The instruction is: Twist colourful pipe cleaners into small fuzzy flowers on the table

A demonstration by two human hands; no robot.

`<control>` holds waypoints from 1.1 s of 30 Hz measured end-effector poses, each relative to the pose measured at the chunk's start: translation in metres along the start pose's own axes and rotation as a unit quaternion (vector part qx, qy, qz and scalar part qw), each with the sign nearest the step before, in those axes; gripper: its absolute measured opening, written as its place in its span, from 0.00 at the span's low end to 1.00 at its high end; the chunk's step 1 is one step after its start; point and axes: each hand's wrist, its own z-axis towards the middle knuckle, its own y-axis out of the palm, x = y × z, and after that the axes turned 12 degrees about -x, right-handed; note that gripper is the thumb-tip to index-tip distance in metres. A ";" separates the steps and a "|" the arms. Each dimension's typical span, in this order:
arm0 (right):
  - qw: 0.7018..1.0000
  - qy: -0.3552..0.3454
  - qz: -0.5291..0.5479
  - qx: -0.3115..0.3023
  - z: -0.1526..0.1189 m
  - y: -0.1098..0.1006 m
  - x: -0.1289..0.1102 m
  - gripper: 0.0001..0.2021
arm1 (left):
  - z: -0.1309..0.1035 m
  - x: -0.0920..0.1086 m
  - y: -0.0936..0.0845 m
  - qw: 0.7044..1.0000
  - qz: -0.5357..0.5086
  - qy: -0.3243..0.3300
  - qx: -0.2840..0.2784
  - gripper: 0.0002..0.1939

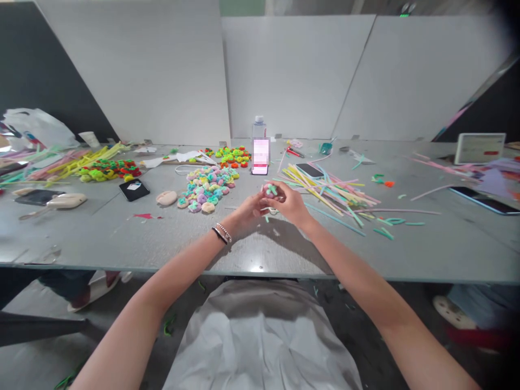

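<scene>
Between my hands, above the grey table (pixel 244 246), is a small pink and mint-green pipe-cleaner piece (pixel 270 189). My left hand (pixel 251 208) is closed on its left side. From the right, my right hand (pixel 290 203) pinches the same piece with thumb and fingertips. Just left of my hands lies a heap of pastel pipe-cleaner pieces (pixel 209 184). A bundle of long pastel pipe cleaners (pixel 333 189) spreads out to the right. My fingers partly hide the held piece.
Behind my hands a lit phone (pixel 260 156) leans on a clear bottle (pixel 259 127). Another phone (pixel 309 171) lies by the bundle. Green and red pieces (pixel 109 169) lie left, near a black square item (pixel 134 189). Scissors (pixel 294 152) lie at the back. Cut bits (pixel 384 233) lie right.
</scene>
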 end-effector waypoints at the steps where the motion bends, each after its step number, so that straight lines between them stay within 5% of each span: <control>1: 1.000 -0.001 0.002 -0.007 0.000 0.000 -0.001 0.25 | 0.001 0.001 0.000 1.000 -0.006 0.002 0.003 0.22; 8: 1.000 0.013 -0.022 -0.015 0.001 0.001 0.003 0.28 | 0.005 0.009 -0.004 0.997 0.042 -0.029 0.053 0.25; 17: 0.995 -0.012 -0.083 -0.054 0.001 -0.001 0.009 0.24 | 0.002 0.004 -0.005 0.982 0.137 0.061 0.116 0.23; 24: 0.998 0.009 -0.066 0.011 0.003 -0.006 0.013 0.20 | 0.003 0.007 -0.005 0.994 0.080 0.019 0.069 0.17; 33: 0.997 0.009 -0.069 0.010 0.006 -0.007 0.019 0.22 | 0.003 0.007 -0.009 0.996 0.082 0.022 0.016 0.15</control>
